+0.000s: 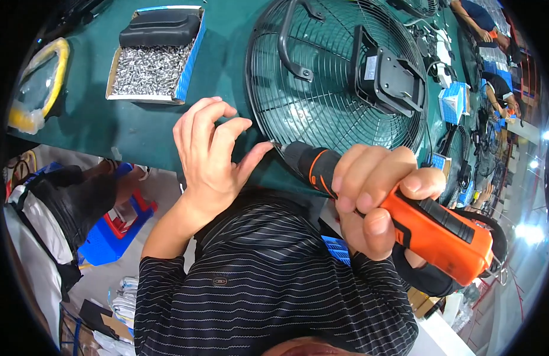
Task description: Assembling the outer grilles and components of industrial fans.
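My right hand [375, 193] is wrapped round an orange and black cordless drill [443, 237], whose dark chuck points left. My left hand [212, 154] is open, its fingers loosely curved and apart. Its thumb tip is at the drill's bit, and I cannot tell whether a small screw is there. Just beyond the bit lies a round black fan [307, 115] with a wire guard, a tubular handle and a black box-shaped housing. A low carton [192, 62] beyond my left hand holds many small silvery screws [153, 68], with a black padded object [160, 29] resting across its far end.
A yellow ring-shaped bundle [59, 65] in clear plastic lies on the green table [96, 121] at the far left. More fans and a blue-white box [454, 104] continue along the right. Other people [485, 26] work at the far right. A blue bin [105, 243] stands below the table's left edge.
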`<state>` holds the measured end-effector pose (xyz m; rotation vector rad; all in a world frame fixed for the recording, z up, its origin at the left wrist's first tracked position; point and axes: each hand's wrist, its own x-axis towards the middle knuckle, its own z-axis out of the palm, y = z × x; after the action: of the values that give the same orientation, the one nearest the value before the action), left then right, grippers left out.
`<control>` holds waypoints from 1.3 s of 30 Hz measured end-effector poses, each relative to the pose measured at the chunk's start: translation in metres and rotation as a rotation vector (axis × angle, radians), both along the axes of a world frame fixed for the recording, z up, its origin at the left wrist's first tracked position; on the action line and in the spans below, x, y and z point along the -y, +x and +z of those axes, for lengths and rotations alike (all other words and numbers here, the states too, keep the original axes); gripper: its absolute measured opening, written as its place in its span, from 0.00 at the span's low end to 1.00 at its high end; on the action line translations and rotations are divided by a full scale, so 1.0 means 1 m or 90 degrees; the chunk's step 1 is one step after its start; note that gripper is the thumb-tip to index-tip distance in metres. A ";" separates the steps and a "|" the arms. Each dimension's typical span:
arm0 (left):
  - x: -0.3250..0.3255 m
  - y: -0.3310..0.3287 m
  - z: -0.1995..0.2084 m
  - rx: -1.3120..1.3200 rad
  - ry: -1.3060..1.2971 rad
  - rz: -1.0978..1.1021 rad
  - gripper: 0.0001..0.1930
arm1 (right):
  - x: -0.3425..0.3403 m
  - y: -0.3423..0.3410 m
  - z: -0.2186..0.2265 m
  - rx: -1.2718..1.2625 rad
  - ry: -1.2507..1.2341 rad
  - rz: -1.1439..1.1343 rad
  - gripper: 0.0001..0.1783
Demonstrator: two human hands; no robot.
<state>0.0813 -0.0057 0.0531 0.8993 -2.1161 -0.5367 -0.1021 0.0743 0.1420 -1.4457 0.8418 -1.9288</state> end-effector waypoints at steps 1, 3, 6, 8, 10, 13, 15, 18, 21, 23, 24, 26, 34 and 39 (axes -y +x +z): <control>0.002 0.000 -0.002 0.004 0.006 -0.004 0.30 | 0.002 0.001 0.000 0.000 0.009 0.000 0.29; 0.004 0.002 -0.006 0.007 0.018 -0.011 0.30 | 0.008 0.001 0.000 -0.010 0.023 0.012 0.30; 0.007 0.005 -0.009 0.006 0.041 -0.019 0.30 | 0.015 0.003 0.005 -0.042 0.062 0.032 0.29; 0.008 0.006 -0.009 0.003 0.060 -0.026 0.30 | 0.017 0.006 0.011 -0.064 0.117 0.030 0.28; 0.007 0.007 -0.010 -0.002 0.074 -0.031 0.30 | 0.021 0.007 0.016 -0.084 0.164 0.038 0.27; 0.008 0.007 -0.014 -0.014 0.089 -0.027 0.30 | 0.026 0.009 0.023 -0.121 0.209 0.037 0.27; 0.008 0.008 -0.016 -0.024 0.105 -0.027 0.30 | 0.029 0.015 0.024 -0.137 0.227 0.019 0.26; 0.009 0.009 -0.019 -0.031 0.118 -0.027 0.31 | 0.032 0.021 0.023 -0.133 0.219 0.006 0.26; 0.009 0.010 -0.020 -0.024 0.118 -0.029 0.31 | 0.035 0.022 0.020 -0.110 0.197 0.027 0.26; 0.009 0.010 -0.020 -0.031 0.121 -0.030 0.31 | 0.037 0.020 0.018 -0.131 0.178 0.050 0.27; 0.010 0.010 -0.021 -0.037 0.124 -0.031 0.31 | 0.037 0.020 0.016 -0.132 0.172 0.052 0.27; 0.010 0.010 -0.022 -0.042 0.129 -0.038 0.31 | 0.038 0.018 0.016 -0.159 0.174 0.059 0.27; 0.012 0.011 -0.015 -0.013 0.114 -0.041 0.35 | 0.065 -0.006 0.017 -0.219 0.127 0.343 0.25; 0.034 0.008 0.007 0.031 0.026 -0.159 0.40 | 0.046 -0.025 0.020 -0.171 0.089 0.346 0.27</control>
<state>0.0889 -0.0397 0.0603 0.6795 -2.2851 -0.6928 -0.1269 0.0282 0.1624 -1.6603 0.5983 -1.2713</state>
